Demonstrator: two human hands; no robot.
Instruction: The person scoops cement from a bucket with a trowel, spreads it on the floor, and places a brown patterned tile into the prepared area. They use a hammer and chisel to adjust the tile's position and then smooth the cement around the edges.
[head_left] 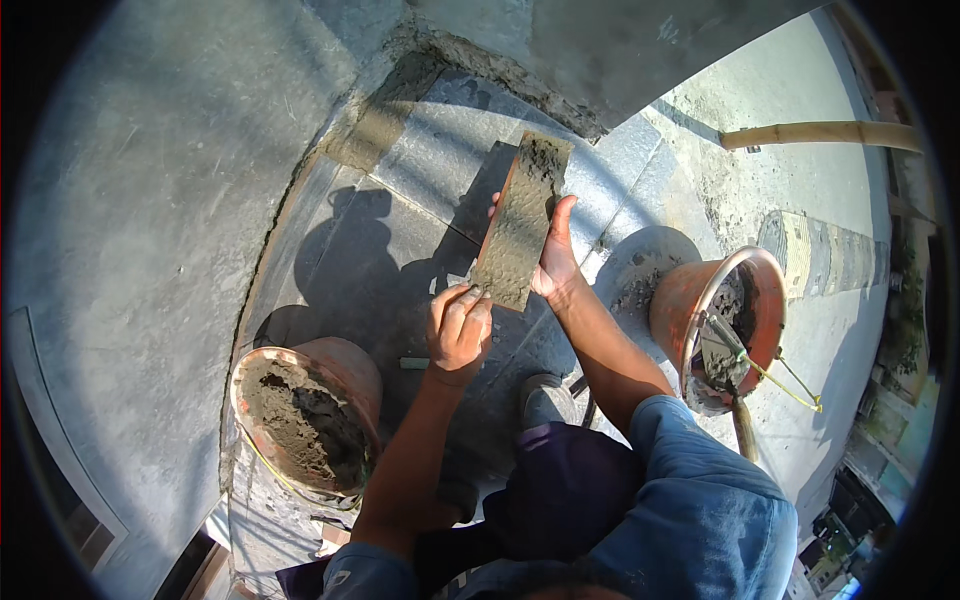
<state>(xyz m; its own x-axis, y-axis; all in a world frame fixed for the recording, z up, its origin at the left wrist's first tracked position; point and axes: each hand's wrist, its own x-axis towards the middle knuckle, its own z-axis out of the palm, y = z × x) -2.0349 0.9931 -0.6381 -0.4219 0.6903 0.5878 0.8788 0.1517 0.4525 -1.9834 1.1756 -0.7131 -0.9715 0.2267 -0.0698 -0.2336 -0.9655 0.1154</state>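
Between my two hands is a narrow rectangular tile [522,220], its upper face coated with wet grey mortar and a reddish edge showing on its left side. My left hand [460,328] pinches the tile's near left corner with curled fingers. From the right, my right hand [556,258] supports the tile, thumb up along the edge; fingertips show past the far left side, and the rest of those fingers are hidden underneath. The tile is held above a floor of grey stone slabs [425,165].
An orange bucket of mortar [355,372] stands at the left. Another orange bucket [678,305] at the right holds mortar and a trowel [722,368], with a wooden handle [744,430] by its rim. Grey walls [200,200] border the left and far sides. A pole [820,134] lies far right.
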